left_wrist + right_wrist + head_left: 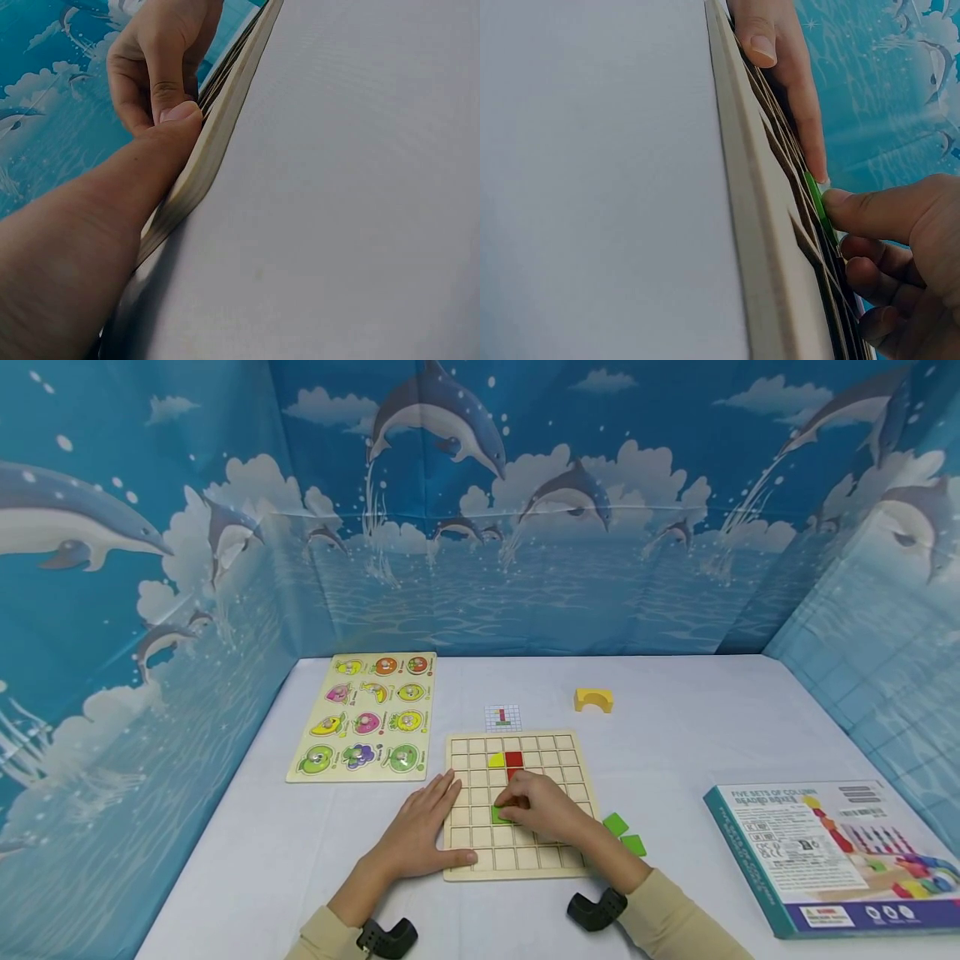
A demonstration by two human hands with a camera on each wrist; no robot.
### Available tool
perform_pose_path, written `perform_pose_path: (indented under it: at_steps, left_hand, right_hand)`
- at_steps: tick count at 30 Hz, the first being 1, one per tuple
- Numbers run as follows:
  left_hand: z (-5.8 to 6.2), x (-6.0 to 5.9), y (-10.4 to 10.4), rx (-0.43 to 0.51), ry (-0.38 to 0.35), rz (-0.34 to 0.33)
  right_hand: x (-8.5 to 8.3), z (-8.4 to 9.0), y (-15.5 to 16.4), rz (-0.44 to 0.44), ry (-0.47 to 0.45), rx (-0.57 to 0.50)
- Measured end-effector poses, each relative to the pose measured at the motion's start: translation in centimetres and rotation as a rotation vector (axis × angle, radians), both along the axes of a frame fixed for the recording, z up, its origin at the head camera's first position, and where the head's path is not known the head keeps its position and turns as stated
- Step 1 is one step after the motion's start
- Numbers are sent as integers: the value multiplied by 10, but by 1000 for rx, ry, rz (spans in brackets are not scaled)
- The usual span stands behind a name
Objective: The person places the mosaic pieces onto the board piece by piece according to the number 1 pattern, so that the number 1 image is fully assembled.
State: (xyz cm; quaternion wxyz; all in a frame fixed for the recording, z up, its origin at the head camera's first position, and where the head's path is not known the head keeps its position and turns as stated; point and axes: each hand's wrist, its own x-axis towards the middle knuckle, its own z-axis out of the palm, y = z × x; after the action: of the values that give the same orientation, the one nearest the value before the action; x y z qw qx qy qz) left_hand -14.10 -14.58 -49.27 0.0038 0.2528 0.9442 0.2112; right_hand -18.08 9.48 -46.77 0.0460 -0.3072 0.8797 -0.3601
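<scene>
A square wooden grid board (480, 860) lies on the white table. My right hand (543, 810) is over its middle, thumb and fingertips pinching a green tile (497, 816) at a grid cell. In the right wrist view the green tile (817, 198) sits low among the grid ridges under the thumb. My left hand (416, 835) rests at the board's left edge, fingers straight and thumb reaching the lower left corner. Above the green tile are red tiles (513, 758), partly hidden by the right hand, with a yellow piece (497, 760) to their left.
Two loose green tiles (615, 824) lie right of the board, near the right forearm. Behind it are a small printed grid card (502, 718) and a yellow arch block (593, 699). A fruit puzzle board (360, 697) lies back left; a flat box (825, 860) sits at right.
</scene>
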Motion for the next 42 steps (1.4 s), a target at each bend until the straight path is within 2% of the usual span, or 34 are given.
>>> perform_pose_path:
  at_steps: [15,30,42]
  left_hand:
    - [1,1,0,6,4,6]
    - [3,2,0,18,15,-8]
    - [0,0,0,7,4,-2]
  right_hand:
    - [2,5,16,10,-82,-65]
    - [5,6,52,-81,-121,-78]
    - [10,9,83,-143,-111,-77]
